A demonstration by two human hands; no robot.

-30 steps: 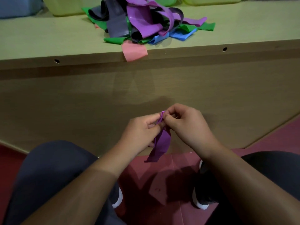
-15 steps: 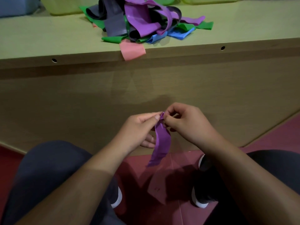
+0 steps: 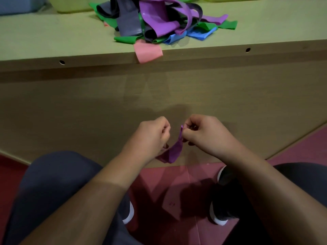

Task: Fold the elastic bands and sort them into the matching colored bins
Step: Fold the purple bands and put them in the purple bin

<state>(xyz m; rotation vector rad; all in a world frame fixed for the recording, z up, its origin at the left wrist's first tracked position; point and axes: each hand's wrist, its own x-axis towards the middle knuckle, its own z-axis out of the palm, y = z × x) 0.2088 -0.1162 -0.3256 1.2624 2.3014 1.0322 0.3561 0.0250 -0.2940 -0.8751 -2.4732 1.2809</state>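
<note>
1. While the table (image 3: 53,38) carries everything left to sort, the work itself goes on below its near edge, in front of the plain front panel (image 3: 70,106), in the open air above the person's knees.
2. Along the far edge stand the bins. From here I make out only a blue bin (image 3: 16,5) and a yellow-green bin (image 3: 67,4), both cut off at the top, and no purple one shows.
3. The pile of bands (image 3: 159,20) lies tangled mid-table, with a pink band (image 3: 147,51) drooping over the near edge. I judge it could slide off if the pile is dragged.
4. The right hand (image 3: 203,133) pinches the upper end of the purple band (image 3: 174,152) between thumb and fingertips.
5. The left hand (image 3: 152,137) is curled just beside it. The band's lower end runs beneath it, and I cannot tell whether it grips.
6. That purple band hangs in a loose curve, not doubled flat, so I judge the folding step is in hand. Next the ends need bringing together, then a lift clear over the table edge and past the pile to a matching bin.
</note>
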